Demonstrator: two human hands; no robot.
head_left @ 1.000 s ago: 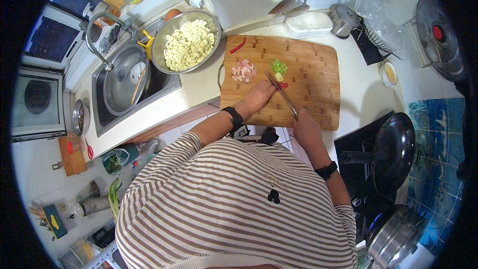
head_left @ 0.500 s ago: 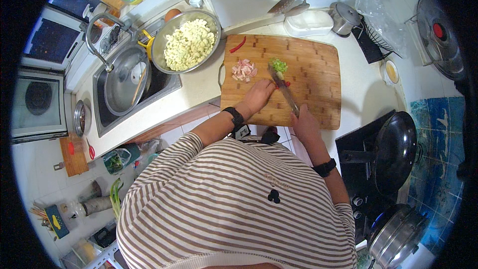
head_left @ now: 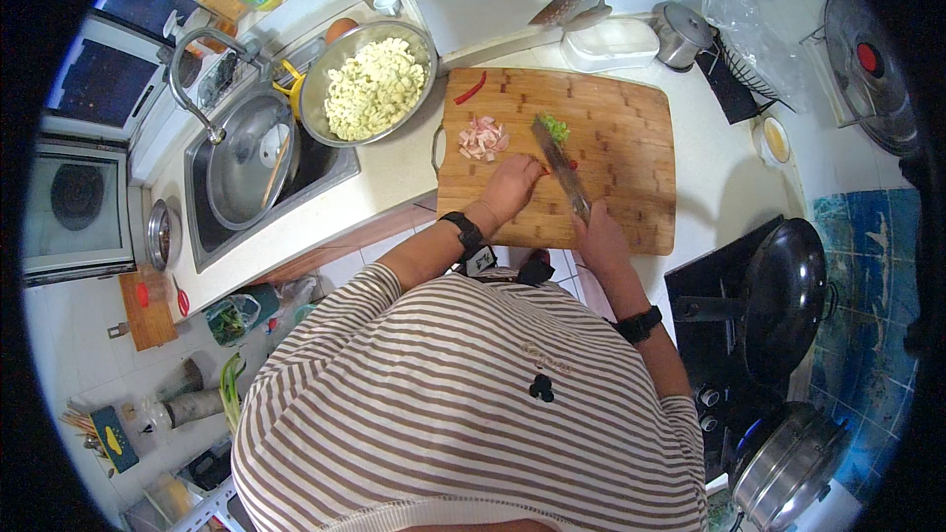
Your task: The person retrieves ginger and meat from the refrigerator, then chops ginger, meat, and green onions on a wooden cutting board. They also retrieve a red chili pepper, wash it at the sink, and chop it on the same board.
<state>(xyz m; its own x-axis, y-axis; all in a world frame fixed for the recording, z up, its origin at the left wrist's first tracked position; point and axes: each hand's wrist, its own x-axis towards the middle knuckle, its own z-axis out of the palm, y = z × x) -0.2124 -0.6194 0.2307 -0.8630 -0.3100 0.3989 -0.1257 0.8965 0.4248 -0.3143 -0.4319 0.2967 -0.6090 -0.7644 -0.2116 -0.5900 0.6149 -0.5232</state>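
My right hand [head_left: 598,227] grips a kitchen knife [head_left: 566,173] by its handle, the blade slanting up and left over the wooden cutting board [head_left: 631,138]. Just left of the blade, my left hand [head_left: 512,185] is closed with its fingertips pressed to a red chili [head_left: 545,170], mostly hidden under them. A few cut red chili bits [head_left: 574,166] lie right of the blade. Beyond its tip sits a small heap of chopped green onion [head_left: 557,129]. Diced pink meat [head_left: 482,139] lies on the board's left side, and a whole red chili [head_left: 471,89] near the far left corner.
A steel bowl [head_left: 431,69] of pale yellow-green pieces stands left of the board, beside the sink [head_left: 202,241]. A white container [head_left: 611,45] and a lidded pot [head_left: 682,37] are behind it. At right, a black wok [head_left: 783,300] and a steel steamer pot [head_left: 788,468] sit on the stove.
The knife blade has shifted slightly, now standing more upright and covering part of the green onion and red bits. My left hand stays nearly in place.
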